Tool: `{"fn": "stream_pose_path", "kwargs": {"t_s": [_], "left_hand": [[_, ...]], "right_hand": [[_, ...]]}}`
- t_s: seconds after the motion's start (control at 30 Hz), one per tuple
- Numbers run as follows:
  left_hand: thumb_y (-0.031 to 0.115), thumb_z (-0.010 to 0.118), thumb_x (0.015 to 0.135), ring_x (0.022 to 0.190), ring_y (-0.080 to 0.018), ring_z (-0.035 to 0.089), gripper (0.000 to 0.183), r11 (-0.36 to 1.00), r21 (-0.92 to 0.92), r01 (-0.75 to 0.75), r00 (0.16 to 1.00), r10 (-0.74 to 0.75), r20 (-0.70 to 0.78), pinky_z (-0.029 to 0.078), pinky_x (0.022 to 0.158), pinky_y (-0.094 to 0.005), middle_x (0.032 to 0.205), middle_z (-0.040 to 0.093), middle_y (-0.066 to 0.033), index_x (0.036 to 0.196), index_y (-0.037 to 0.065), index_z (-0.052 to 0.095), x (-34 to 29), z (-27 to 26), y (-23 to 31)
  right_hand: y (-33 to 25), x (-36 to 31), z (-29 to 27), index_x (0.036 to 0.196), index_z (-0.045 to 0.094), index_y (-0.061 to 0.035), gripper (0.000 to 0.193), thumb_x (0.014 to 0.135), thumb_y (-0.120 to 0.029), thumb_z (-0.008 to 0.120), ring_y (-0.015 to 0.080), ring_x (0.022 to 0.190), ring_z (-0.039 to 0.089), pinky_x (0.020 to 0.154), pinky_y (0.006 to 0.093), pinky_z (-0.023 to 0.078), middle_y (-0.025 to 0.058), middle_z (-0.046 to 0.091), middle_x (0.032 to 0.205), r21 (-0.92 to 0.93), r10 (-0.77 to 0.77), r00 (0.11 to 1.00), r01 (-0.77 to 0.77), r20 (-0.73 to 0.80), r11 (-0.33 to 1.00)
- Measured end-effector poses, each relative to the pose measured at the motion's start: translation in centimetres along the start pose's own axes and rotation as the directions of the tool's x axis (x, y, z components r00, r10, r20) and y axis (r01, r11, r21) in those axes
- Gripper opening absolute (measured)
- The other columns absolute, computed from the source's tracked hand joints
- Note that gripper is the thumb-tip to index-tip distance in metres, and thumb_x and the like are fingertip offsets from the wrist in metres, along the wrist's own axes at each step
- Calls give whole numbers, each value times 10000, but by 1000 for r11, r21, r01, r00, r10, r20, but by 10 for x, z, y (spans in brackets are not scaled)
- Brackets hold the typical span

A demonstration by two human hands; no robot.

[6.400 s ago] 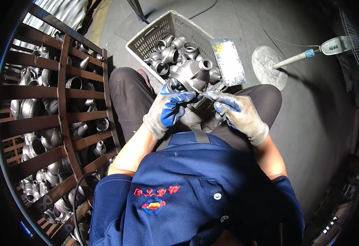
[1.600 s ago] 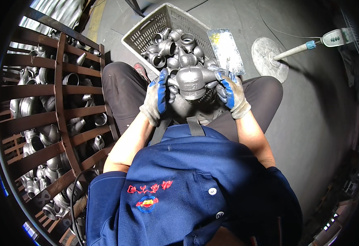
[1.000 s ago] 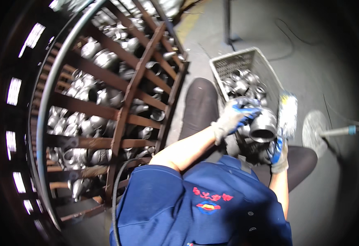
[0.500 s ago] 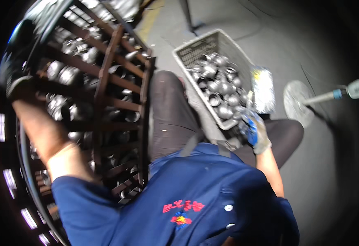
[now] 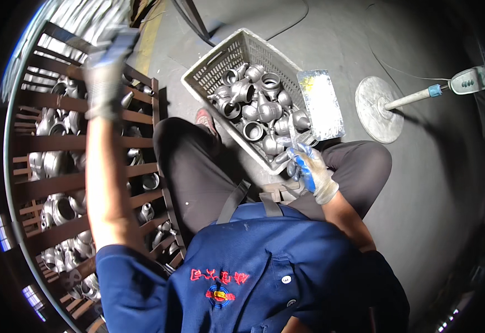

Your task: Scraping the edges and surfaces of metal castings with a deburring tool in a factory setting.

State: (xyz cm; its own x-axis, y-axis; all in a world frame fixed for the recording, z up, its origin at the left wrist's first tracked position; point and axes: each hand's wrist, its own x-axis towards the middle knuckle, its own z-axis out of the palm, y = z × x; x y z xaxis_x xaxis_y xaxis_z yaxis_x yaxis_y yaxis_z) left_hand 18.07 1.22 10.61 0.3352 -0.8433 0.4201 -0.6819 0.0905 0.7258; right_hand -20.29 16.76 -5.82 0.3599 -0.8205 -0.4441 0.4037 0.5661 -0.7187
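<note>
My left hand (image 5: 108,64), in a pale glove with dark blue fingers, is stretched over the far end of a brown slatted metal rack (image 5: 59,143). Motion smears its fingers, so whether they hold anything is unclear. In front of my right knee, my right hand (image 5: 313,173), gloved in white and blue, is closed around a slim metal tool (image 5: 292,130) with a narrow flat blade, perhaps a file. The blade points away from me over the near corner of a grey plastic crate (image 5: 204,91). Rounded grey metal castings (image 5: 267,112) with circular openings fill its bottom.
More castings (image 5: 56,164) lie among the rack's slats on my left. A pale rectangular board (image 5: 323,108) with a yellow patch leans by the crate's right side. Farther right stands a floor fan on a round base (image 5: 380,110). Cables cross the floor at the back.
My left hand has swung from the rack's left side to its far end. My right hand keeps its grip on the tool. The view has shifted, and the crate appears farther left.
</note>
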Motion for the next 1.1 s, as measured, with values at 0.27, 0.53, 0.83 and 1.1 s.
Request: {"fn": "stream_pose_path", "kwargs": {"t_s": [0.27,0.53,0.83,1.1], "left_hand": [[554,728,612,1144,-341,506,905,880,419,224,677,-450,582,411,950,-370,1223,520,-232,1278,10,444,-82,274,-83],[624,666,625,1320,-350,273,1088,661,748,-56,666,-534,522,174,1089,-482,1416,276,-224,1439,146,124,-140,325,-136],[198,656,683,768,-228,635,250,607,152,780,450,-713,537,499,661,-339,829,657,-154,890,58,653,-107,311,-188],[139,516,848,751,-148,626,197,698,-347,626,577,-116,808,508,673,-260,861,647,-75,955,19,629,-113,226,-52]], "right_hand": [[-2,7,-7,1155,514,-4,311,896,-167,569,51,532,513,459,168,402,34,621,800,128,86,995,-80,-47,989],[-26,15,4,1232,509,-63,313,934,-154,488,11,505,432,411,149,341,3,598,776,22,327,931,-328,-159,944],[-25,13,4,1171,545,-26,272,920,-123,502,6,480,424,395,157,331,-31,532,690,20,176,959,-176,-222,984],[-30,5,1,1164,543,19,338,855,-114,575,6,477,446,388,146,315,64,645,817,20,-59,963,67,-262,998]]}}
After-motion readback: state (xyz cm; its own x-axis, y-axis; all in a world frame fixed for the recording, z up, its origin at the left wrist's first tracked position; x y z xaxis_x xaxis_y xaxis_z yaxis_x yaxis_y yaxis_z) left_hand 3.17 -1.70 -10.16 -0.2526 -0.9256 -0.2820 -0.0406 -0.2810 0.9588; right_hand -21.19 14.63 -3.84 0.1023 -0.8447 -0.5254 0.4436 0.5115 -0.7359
